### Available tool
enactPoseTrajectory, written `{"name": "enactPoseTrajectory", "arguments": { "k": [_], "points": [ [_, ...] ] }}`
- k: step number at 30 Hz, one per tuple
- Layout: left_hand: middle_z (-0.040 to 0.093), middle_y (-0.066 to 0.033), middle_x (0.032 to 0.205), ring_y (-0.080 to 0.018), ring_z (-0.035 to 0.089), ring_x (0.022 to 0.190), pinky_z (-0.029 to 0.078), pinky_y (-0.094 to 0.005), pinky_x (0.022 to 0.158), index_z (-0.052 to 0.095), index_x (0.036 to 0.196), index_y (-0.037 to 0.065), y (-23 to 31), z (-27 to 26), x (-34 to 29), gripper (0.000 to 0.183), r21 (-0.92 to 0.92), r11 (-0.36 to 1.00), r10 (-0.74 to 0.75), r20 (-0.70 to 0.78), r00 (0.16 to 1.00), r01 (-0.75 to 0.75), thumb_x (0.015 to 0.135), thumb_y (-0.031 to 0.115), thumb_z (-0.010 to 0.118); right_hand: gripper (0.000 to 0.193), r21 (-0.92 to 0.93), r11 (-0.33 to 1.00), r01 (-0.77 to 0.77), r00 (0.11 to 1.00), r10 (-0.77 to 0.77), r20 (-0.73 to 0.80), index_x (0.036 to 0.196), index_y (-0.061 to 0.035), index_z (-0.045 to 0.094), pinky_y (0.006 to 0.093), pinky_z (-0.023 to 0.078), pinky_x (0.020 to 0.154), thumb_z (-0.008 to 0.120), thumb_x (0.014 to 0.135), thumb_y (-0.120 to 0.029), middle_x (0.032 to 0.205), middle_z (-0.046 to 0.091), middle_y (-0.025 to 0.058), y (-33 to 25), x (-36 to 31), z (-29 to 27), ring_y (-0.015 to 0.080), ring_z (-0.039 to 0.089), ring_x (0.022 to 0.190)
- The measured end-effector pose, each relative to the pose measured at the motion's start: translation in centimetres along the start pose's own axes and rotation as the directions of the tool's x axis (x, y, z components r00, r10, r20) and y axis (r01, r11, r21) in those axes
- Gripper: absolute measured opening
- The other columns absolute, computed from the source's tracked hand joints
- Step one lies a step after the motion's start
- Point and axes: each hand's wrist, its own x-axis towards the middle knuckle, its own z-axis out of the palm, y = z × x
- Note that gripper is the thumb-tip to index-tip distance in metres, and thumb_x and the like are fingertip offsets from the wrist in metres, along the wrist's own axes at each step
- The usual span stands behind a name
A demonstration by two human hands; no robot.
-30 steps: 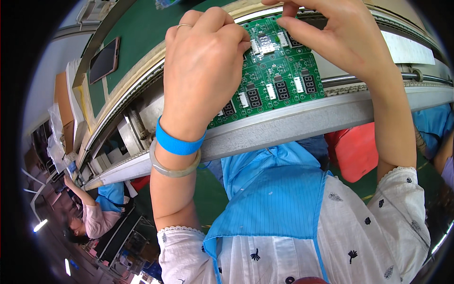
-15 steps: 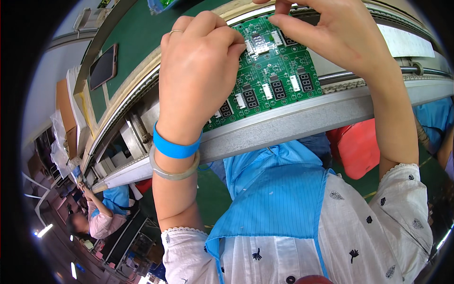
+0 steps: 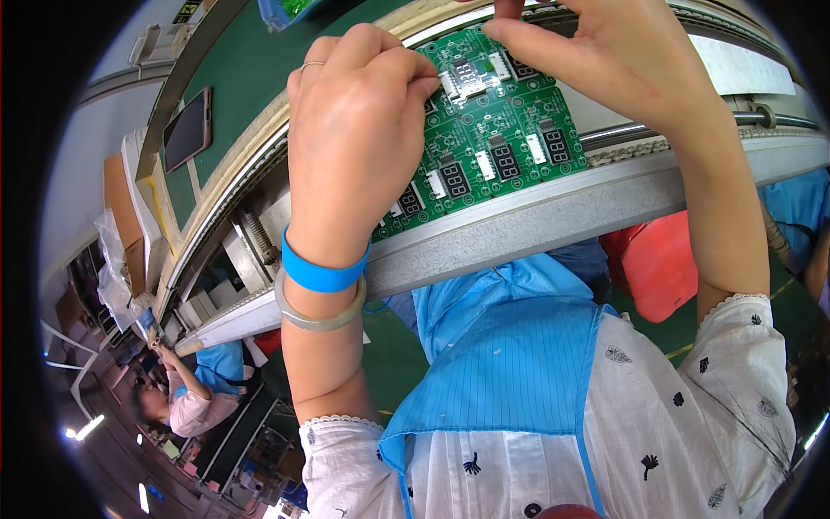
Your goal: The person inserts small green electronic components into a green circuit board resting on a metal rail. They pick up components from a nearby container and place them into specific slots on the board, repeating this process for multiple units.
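A green circuit board panel (image 3: 510, 118), carrying white connectors (image 3: 485, 165) and black digit displays (image 3: 506, 162), lies across the metal rails. Over its left part is my left hand (image 3: 359, 143), thumb and fingers pressed together in a closed pinch beside a far connector. Whatever is between those fingertips is too small or hidden to name. My right hand (image 3: 618, 65) hovers at the panel's far right side. Its thumb points at the far edge, apart from the visible finger; the other fingers are partly cut off by the picture's top.
A grey metal rail (image 3: 519, 221) runs along the near side, with a chain (image 3: 635, 154) and a steel rod (image 3: 622, 136) behind it. A dark phone (image 3: 188, 130) lies on the green surface at left, near a blue bin (image 3: 281, 13). Another person (image 3: 203, 394) works at far left.
My left fingertips have shifted slightly left from the far connector. My right thumb has moved a little left and up along the panel's far edge.
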Motion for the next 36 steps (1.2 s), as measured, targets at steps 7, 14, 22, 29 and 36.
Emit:
{"name": "enactPoseTrajectory", "arguments": {
  "k": [7,14,22,29,36],
  "points": [
    [0.064,-0.0031,0.091,-0.0285,0.06,0.09,0.045,-0.0423,0.078,0.075,0.082,0.008,0.7,-0.2,0.1,0.003,0.144,0.987,0.076,-0.004,0.997,-0.074,0.08,0.008,0.076,0.024,-0.084,0.996,0.012,1.0,-0.011,0.01,0.102,0.0015,0.073,0.0379,0.051,0.077,0.066,0.082,-0.009,0.079,0.071,0.0105,-1.6,0.1,-0.8,0.0268,0.063,0.079],
    [0.064,-0.0043,0.089,-0.0299,0.061,0.09,0.047,-0.044,0.076,0.075,0.082,0.008,0.3,0.0,0.0,0.004,0.025,1.0,-0.01,0.001,1.0,0.01,0.079,0.01,0.077,0.024,0.025,0.999,0.02,0.999,-0.019,-0.03,0.102,0.0016,0.073,0.038,0.052,0.074,0.066,0.081,-0.009,0.081,0.072,0.0105,0.8,-0.3,0.6,0.0269,0.064,0.08],
    [0.066,-0.0069,0.088,-0.0319,0.062,0.089,0.048,-0.0451,0.075,0.076,0.081,0.007,0.0,0.0,-0.1,0.005,-0.028,0.999,-0.027,-0.02,0.999,0.027,0.079,0.011,0.077,0.022,0.056,0.998,-0.008,0.998,0.012,-0.066,0.102,0.0019,0.073,0.0363,0.054,0.072,0.068,0.084,-0.011,0.085,0.073,0.013,0.4,1.3,-0.2,0.026,0.068,0.08],
    [0.068,-0.0098,0.092,-0.0317,0.061,0.09,0.049,-0.0411,0.082,0.077,0.09,0.003,-0.1,-0.1,-0.3,0.01,-0.052,0.996,-0.067,0.027,0.997,0.068,0.084,0.011,0.075,0.023,0.139,0.99,-0.027,0.998,0.034,-0.047,0.1,0.0065,0.073,0.0332,0.056,0.069,0.066,0.085,-0.009,0.084,0.074,0.0183,1.1,4.8,-0.2,0.0228,0.071,0.074],
    [0.067,-0.0104,0.088,-0.0313,0.063,0.089,0.049,-0.0407,0.081,0.078,0.086,0.004,-0.3,0.0,0.1,0.01,-0.107,0.991,-0.074,0.009,0.997,0.075,0.082,0.013,0.077,0.024,-0.084,0.996,0.011,0.998,-0.017,-0.067,0.1,0.0059,0.075,0.0344,0.057,0.071,0.066,0.085,-0.01,0.083,0.075,0.019,0.7,8.8,0.5,0.0247,0.072,0.073]
  ]
}}
